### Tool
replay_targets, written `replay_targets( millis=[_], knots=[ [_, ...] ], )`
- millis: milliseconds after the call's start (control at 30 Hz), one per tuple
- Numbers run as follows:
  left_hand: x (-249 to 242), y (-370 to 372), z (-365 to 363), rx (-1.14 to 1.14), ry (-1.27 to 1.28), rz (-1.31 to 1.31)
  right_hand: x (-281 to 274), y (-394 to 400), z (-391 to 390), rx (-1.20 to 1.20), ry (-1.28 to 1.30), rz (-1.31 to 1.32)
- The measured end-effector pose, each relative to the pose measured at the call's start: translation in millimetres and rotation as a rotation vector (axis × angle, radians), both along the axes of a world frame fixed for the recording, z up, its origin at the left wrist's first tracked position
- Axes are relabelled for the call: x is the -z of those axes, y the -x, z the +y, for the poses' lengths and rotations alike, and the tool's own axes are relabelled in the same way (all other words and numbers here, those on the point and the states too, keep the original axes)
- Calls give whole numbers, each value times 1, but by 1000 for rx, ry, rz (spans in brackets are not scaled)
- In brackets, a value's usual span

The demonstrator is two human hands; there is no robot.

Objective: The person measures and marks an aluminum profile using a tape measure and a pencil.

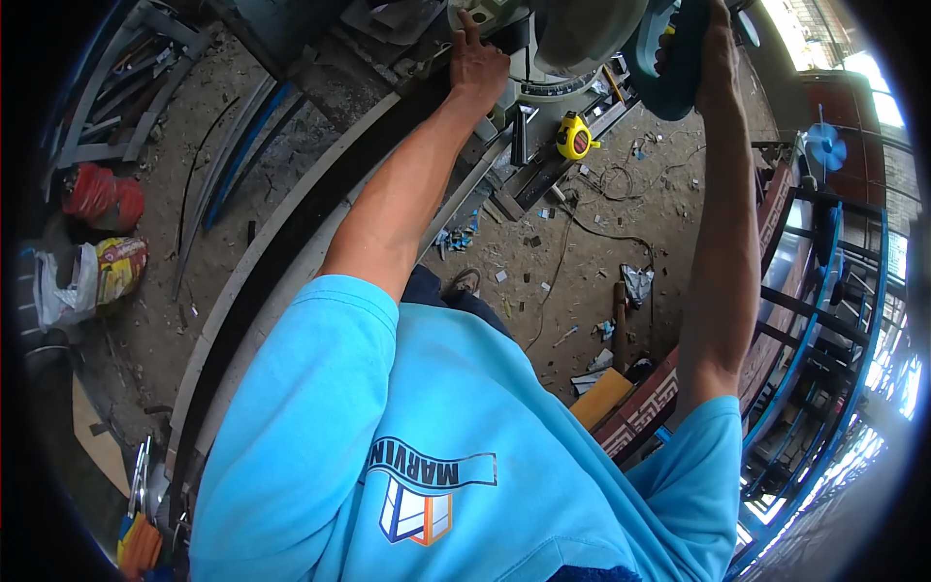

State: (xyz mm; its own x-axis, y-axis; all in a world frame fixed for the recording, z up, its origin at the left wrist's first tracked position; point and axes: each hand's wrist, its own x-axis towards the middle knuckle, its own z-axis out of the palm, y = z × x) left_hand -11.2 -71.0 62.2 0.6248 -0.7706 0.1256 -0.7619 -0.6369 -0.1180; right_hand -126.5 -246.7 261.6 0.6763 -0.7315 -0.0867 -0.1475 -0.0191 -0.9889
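Note:
At the top of the head view stands a miter saw with a grey blade guard (587,34) and a round base scale. My right hand (716,60) is wrapped round its teal saw handle (671,78), and fingertips show through the handle's opening. My left hand (479,74) is low beside the saw, at the upper end of a long dark and grey bar (291,223). One finger stretches forward and the others curl under, so what they grip is hidden. A yellow tape measure (576,137) sits on the rail to the right of the left hand.
Offcuts and scraps litter the dirt floor (543,262), with a cable (611,236) across it. Blue metal frames (824,291) and a blue fan (827,146) stand right. Bundled red material (102,198) and a plastic bag (73,286) lie left.

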Motion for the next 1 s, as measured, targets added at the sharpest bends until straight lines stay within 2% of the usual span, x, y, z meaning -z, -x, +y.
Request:
replay_targets(
  millis=[67, 333, 400, 700, 733, 800, 900, 933, 1000],
  knots=[
    [-4, 2, 2, 16, 0, -33, -1, 0, 10, -91, 1, 136],
    [-5, 3, -1, 14, 44, -11, 2, 5, 27, -46, 13, 102],
    [-6, 3, 0, 13, 56, -4, -15, 13, 57, -178, -28, -23],
    [-10, 5, 1, 9, -4, 5, -5, 16, 55, -229, -36, -81],
    [-8, 4, 0, 8, 20, 1, 1, 13, 47, -232, -39, -79],
    [-6, 4, 0, 9, 41, 0, 17, 6, 24, -67, 25, 74],
    [-6, 2, -3, 8, 51, 36, 20, 7, 23, -80, 35, 60],
    [-1, -1, -7, 4, -13, 139, 14, 10, 33, -81, 34, 62],
    [3, -5, -11, -3, -77, 243, -7, 18, 64, -280, -111, -91]
  ],
)
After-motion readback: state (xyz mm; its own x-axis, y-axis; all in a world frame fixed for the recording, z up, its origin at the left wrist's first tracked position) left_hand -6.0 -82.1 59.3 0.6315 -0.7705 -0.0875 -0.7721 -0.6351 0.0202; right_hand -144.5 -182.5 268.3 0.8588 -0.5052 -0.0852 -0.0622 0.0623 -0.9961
